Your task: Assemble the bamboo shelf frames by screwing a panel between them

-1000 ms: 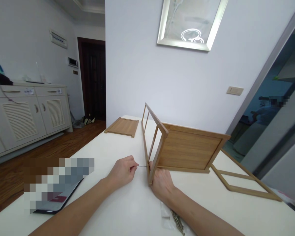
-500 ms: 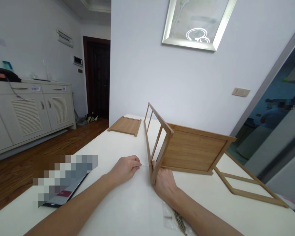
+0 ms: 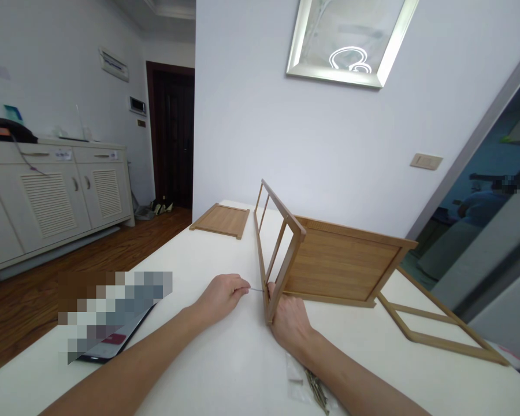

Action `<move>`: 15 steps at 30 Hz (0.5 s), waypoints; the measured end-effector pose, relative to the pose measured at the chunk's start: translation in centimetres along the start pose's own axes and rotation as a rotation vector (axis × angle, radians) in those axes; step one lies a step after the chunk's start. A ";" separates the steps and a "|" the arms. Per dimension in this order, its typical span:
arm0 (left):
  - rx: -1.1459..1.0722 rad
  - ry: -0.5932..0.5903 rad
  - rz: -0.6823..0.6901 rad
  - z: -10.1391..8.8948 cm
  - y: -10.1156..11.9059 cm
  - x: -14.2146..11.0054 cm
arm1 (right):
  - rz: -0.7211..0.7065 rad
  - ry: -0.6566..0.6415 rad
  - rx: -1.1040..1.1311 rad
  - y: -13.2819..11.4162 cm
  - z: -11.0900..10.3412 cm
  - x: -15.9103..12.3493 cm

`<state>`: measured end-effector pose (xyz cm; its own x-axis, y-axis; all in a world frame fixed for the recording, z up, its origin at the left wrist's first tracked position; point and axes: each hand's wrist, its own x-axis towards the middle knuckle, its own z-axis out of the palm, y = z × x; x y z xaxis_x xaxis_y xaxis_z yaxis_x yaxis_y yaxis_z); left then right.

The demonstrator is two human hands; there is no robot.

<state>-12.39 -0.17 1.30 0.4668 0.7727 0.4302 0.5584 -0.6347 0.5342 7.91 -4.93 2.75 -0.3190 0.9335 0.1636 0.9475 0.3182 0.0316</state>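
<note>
My left hand (image 3: 225, 297) is closed in a pinch on one end of a thin metal rod (image 3: 255, 289). The rod's far end meets the lower bar of an upright wooden side frame (image 3: 293, 260); its tip is hidden there. My right hand (image 3: 291, 320) grips that frame near its bottom corner from the other side, with some fingers hidden behind the wood. Joined to the frame or touching it, a wooden panel (image 3: 342, 263) stands on edge and reaches to the right.
Another wooden panel (image 3: 221, 221) lies at the table's far left, and a second open frame (image 3: 446, 346) lies right. A phone-like device (image 3: 112, 346), partly pixelated, is by my left forearm. Bagged screws (image 3: 316, 390) lie under my right forearm. A person (image 3: 481, 202) stands beyond the doorway.
The rod's end in my left fingers has risen very slightly. My right hand and the wooden pieces hold the same position.
</note>
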 end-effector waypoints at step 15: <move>0.123 -0.019 -0.019 0.0 0.5 -0.2 | -0.011 0.003 0.021 0.0 -0.1 0.0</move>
<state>-12.23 -0.58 1.50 0.4677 0.7848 0.4066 0.6467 -0.6174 0.4479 7.95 -4.97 2.85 -0.3296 0.9294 0.1662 0.9431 0.3322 0.0129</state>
